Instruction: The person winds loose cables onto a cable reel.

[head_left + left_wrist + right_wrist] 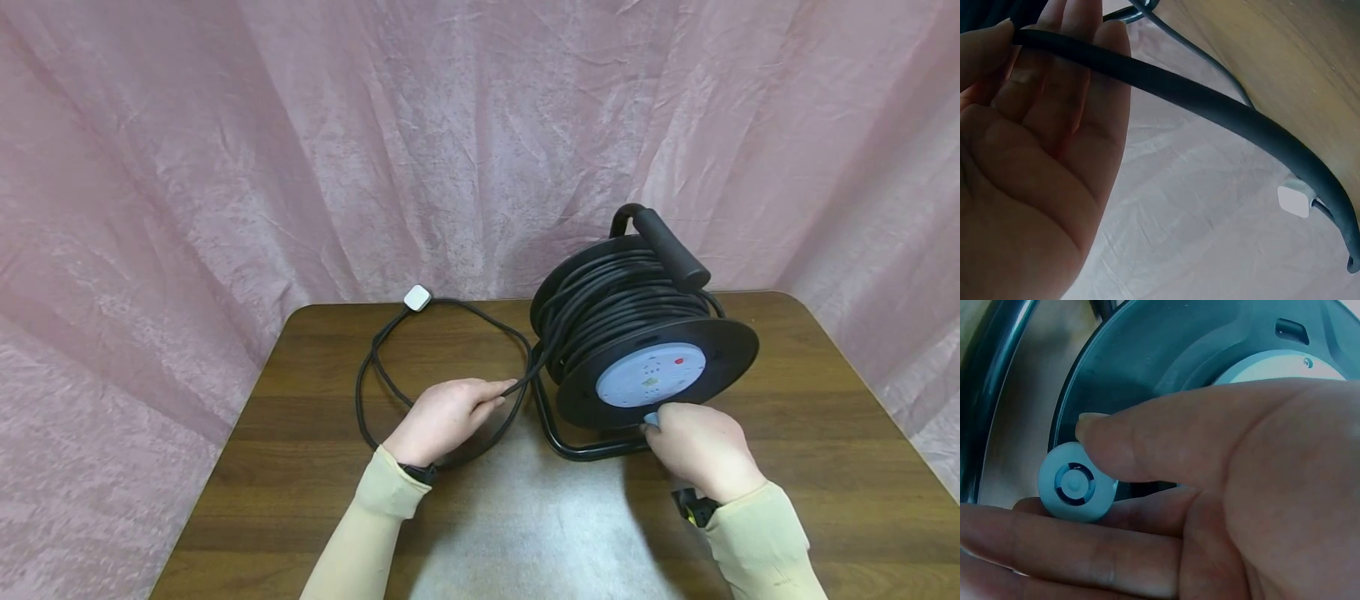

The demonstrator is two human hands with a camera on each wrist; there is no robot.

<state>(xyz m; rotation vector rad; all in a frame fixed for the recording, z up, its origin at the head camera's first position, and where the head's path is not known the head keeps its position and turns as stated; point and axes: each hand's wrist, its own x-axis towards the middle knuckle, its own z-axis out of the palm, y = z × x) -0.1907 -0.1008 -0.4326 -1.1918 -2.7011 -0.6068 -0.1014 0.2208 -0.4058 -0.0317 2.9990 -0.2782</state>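
Observation:
A black cable reel (622, 292) with many turns of cord stands on the table, its round white socket panel (651, 375) facing the front. My right hand (701, 446) is at the reel's lower rim. In the right wrist view, thumb and fingers pinch a small light-blue crank knob (1075, 481). Left of the reel, my left hand (448, 417) pinches the black cable (1179, 94) between thumb and fingers, where it runs up to the drum. The cable's loose length lies in a loop around that hand, ending in a white plug (417, 297) near the table's back edge.
The reel rests on a black tubular frame (592, 452) with a padded handle (671, 250) on top. Beneath is a brown wooden table (285, 467). A pink velvet curtain (450, 150) hangs right behind the table's back edge.

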